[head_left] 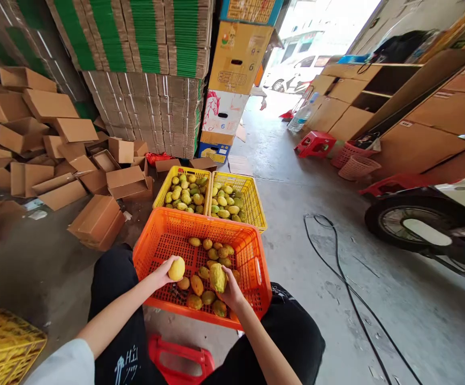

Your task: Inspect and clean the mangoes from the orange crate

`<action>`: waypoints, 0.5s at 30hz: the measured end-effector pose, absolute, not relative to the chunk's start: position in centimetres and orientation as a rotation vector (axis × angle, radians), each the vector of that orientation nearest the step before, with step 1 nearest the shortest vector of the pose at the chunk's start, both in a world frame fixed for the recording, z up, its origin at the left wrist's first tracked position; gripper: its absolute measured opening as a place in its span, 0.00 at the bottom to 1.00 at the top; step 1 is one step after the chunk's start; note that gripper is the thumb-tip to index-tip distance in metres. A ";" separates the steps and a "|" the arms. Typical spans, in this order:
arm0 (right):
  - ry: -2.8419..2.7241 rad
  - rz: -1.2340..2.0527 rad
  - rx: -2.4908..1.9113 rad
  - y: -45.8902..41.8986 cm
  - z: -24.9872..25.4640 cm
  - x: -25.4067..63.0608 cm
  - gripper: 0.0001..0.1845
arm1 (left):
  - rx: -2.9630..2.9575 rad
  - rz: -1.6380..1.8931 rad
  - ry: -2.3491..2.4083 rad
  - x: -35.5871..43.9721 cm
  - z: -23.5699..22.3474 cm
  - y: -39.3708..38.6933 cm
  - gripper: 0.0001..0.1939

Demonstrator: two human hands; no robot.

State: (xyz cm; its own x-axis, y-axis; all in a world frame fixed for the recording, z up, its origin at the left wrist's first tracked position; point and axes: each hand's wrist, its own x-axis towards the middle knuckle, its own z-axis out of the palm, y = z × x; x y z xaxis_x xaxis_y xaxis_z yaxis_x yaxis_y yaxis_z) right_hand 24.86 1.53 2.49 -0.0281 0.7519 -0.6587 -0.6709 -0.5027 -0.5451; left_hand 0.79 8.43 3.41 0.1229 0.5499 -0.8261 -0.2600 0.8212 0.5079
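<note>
Over the left part of an orange plastic crate (pixel 152 235), my left hand (pixel 163 271) is closed round a smooth pale yellow fruit (pixel 176 269). My right hand (pixel 232 291) grips a bumpy yellow-green fruit (pixel 218 277) above the crate's right half. Both look like mangoes or papayas, but I cannot tell the kind. Several yellow-brown fruits (pixel 197 285) lie in the crate beneath, mostly toward the middle and right. Beyond the orange crate, a left yellow crate (pixel 160 187) and a right yellow crate (pixel 258 206) stand side by side, each holding many yellow-green fruits.
Open cardboard boxes (pixel 96 216) are heaped at the left, before stacked flat cartons (pixel 144 107). A yellow crate (pixel 11 347) stands at lower left and a red stool (pixel 180 355) between my legs. At right, a black cable (pixel 338 267) crosses the floor near a vehicle's wheel (pixel 404 219).
</note>
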 end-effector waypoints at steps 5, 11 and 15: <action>-0.033 1.807 -1.093 1.4 3.8 24.1 0.21 | 0.249 0.508 1.262 1.0 3.5 7.9 0.16; 0.046 1.764 -1.192 0.8 4.3 22.4 0.23 | 0.397 0.543 1.219 1.0 3.4 7.1 0.28; -0.103 1.740 -1.204 0.3 3.4 21.7 0.19 | 0.325 0.562 1.283 1.3 4.1 6.8 0.23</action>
